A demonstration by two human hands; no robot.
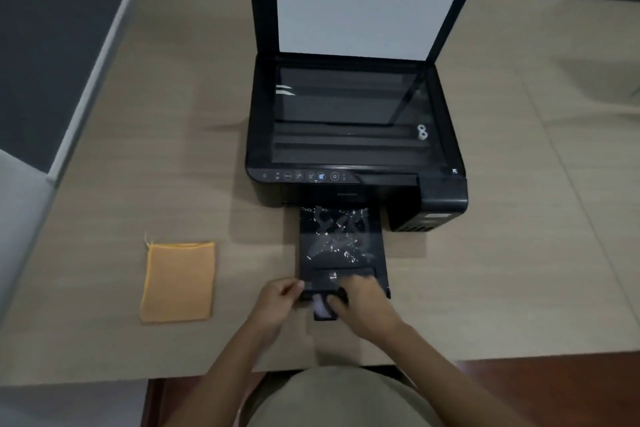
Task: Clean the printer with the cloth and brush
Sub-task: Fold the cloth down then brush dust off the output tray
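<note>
Both hands, left (277, 300) and right (363, 302), gripped the near edge of the printer's (353, 135) thin, probably flexible output tray (341, 246), while the soft cloth (178, 282) lay untouched on the worktop (519, 270).

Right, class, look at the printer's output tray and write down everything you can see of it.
The output tray is a black, glossy, plastic-looking panel pulled out flat from the front of the printer onto the wooden table. Crumpled clear film, or bright glare, covers its upper surface; which one is unclear. A smaller extension piece sticks out at its near end. The left hand grips its near left corner and the right hand covers its near edge.
</note>
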